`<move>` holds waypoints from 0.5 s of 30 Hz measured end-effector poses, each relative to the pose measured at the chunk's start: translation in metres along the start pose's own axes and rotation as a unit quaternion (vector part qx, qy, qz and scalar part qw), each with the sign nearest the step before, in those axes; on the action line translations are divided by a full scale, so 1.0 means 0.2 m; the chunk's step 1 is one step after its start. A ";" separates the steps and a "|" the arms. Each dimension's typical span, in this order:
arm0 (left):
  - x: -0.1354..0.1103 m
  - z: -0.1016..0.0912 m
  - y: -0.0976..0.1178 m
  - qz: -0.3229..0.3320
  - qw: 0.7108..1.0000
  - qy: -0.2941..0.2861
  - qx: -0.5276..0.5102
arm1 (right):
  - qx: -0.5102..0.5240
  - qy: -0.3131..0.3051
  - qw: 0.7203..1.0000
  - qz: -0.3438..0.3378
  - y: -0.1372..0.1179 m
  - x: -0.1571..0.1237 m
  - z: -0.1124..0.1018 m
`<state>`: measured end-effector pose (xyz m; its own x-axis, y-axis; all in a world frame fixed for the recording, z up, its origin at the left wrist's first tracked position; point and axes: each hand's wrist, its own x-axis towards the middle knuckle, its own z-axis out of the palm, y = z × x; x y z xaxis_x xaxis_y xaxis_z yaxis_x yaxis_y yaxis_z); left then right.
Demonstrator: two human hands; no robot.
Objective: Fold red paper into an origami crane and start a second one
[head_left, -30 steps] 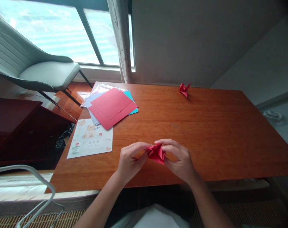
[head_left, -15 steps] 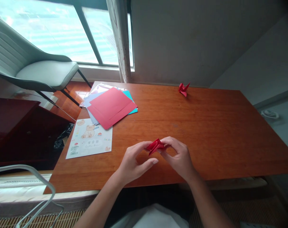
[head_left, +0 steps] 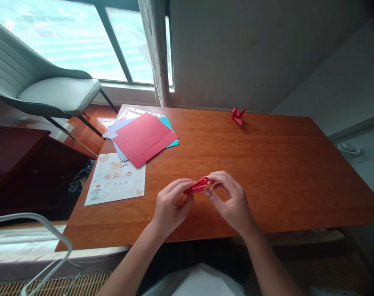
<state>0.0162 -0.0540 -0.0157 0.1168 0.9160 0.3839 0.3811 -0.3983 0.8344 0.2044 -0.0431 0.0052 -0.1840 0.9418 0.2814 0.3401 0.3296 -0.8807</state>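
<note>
Between my two hands, above the near part of the table, is a small piece of folded red paper [head_left: 198, 186] with several layers showing. My left hand [head_left: 173, 204] pinches its left end between thumb and fingers. At the other end, my right hand [head_left: 231, 199] grips the right tip with thumb and fingertips; the fingers cover part of that tip. A finished-looking red paper crane [head_left: 237, 116] stands far off near the table's back edge.
Red paper sheets [head_left: 145, 137] lie over blue and lilac ones at the table's back left. A white bear-print sheet [head_left: 115, 181] lies in front of them. The wooden table [head_left: 282, 172] stretches right. A chair [head_left: 60, 94] stands by the window; a white tube [head_left: 47, 226] curves at lower left.
My left thumb has closed up against the folded paper, where it was held away before. The paper has turned and now looks flatter, slanting up to the right.
</note>
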 end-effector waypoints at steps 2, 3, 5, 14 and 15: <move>0.00 0.00 0.00 -0.007 1.000 -0.011 -0.006 | 0.010 -0.008 1.000 0.002 0.00 0.01 0.01; 0.00 -0.01 0.01 -0.020 1.000 -0.019 -0.009 | 0.018 -0.008 1.000 0.008 0.00 0.01 0.02; 0.00 -0.01 0.00 -0.061 0.997 -0.034 -0.028 | 0.040 0.000 0.999 0.027 0.00 0.02 0.04; 0.03 -0.04 0.00 -0.243 0.919 -0.024 -0.308 | 0.115 0.004 0.992 0.054 -0.05 0.03 0.05; 0.03 -0.04 0.00 -0.259 0.910 -0.030 -0.324 | 0.121 0.017 0.991 0.047 -0.06 0.04 0.04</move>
<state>0.0099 -0.0496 -0.0096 0.1334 0.9822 -0.1325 -0.2182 0.1595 0.9628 0.1917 -0.0397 0.0148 -0.1304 0.9704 0.2032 0.1219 0.2191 -0.9681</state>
